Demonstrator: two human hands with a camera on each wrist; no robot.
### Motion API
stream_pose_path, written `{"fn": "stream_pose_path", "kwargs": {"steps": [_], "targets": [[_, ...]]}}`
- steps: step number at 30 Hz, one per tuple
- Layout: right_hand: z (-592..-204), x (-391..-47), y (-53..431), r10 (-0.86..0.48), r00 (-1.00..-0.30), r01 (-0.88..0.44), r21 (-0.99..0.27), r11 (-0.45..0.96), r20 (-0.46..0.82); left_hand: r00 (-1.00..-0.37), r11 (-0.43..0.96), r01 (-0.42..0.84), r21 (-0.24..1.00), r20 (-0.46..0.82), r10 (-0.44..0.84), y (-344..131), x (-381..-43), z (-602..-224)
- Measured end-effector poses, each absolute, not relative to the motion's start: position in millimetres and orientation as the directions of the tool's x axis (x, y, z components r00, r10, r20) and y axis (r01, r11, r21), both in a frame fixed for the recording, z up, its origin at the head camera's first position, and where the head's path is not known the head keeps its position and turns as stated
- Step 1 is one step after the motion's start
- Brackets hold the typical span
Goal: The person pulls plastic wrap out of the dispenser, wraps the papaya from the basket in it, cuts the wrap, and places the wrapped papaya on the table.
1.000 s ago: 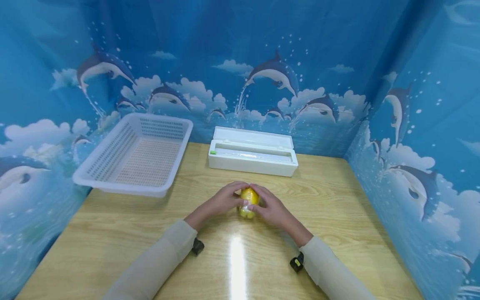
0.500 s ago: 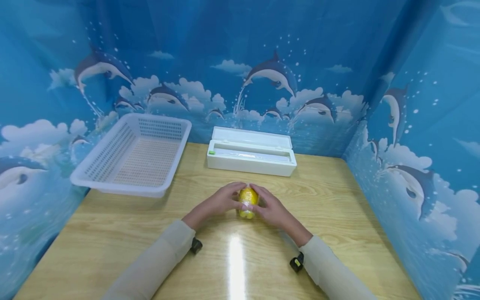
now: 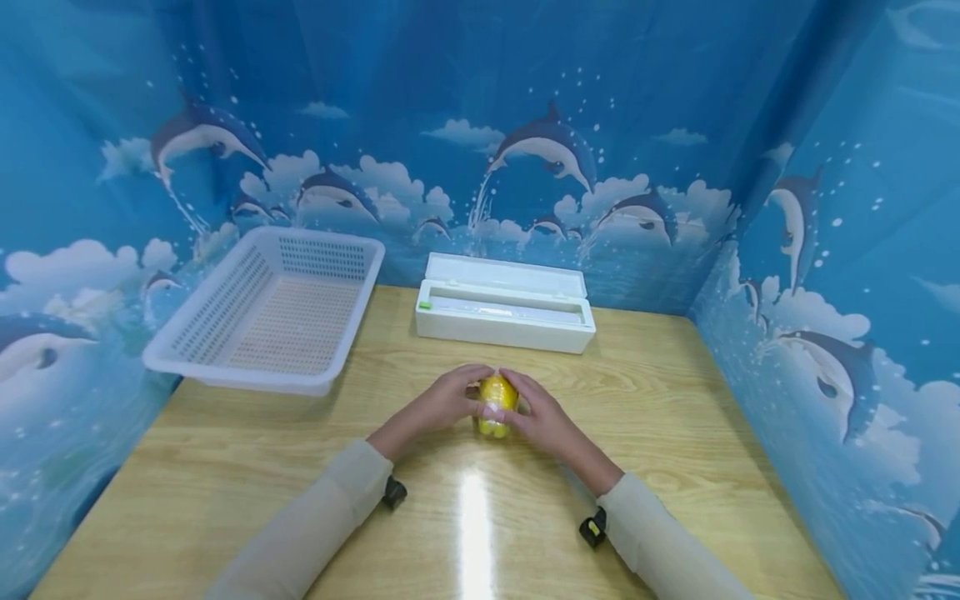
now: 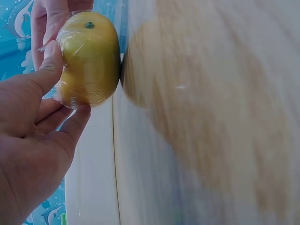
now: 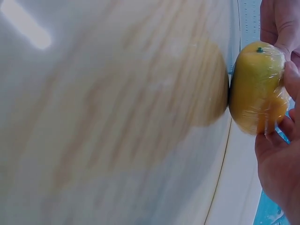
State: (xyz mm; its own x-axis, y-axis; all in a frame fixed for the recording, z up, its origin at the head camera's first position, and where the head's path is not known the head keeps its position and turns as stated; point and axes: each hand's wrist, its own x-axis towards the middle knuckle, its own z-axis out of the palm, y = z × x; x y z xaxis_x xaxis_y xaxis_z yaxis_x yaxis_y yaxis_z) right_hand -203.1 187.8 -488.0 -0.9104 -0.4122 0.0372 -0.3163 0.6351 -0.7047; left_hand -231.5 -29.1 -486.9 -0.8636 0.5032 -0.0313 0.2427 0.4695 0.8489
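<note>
Clear cling film is wrapped tightly around a yellow-orange citrus fruit, an orange (image 3: 498,392), which sits low on the wooden table. From the left, my left hand (image 3: 448,398) grips it, fingers curled round the far side and thumb on the near side. My right hand (image 3: 543,417) holds it the same way from the right, and the two thumbs meet over the film. In the left wrist view, the orange (image 4: 91,56) shows a green stem spot and creased film under the thumb. The right wrist view shows the orange (image 5: 255,89) against the tabletop, with fingertips along the film.
Behind the hands stands a long white cling film box (image 3: 506,332), its lid raised and a green piece at its left end. A white perforated basket (image 3: 330,379) is at the back left. Dolphin-print curtains (image 3: 450,100) border the wooden table (image 3: 660,400).
Both thumbs have shifted slightly on the film at the front of the orange. The hands otherwise keep their hold in the same spot, and the basket and box have not moved.
</note>
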Motion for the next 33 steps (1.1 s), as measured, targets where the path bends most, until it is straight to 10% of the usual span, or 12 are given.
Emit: {"fn": "stream_pose_path", "kwargs": {"steps": [33], "targets": [[-499, -211, 195, -0.425, -0.898, -0.12, -0.863, 0.491, -0.117, -0.821, 0.565, 0.334, 0.755, -0.062, 0.568, -75, -230, -483]]}}
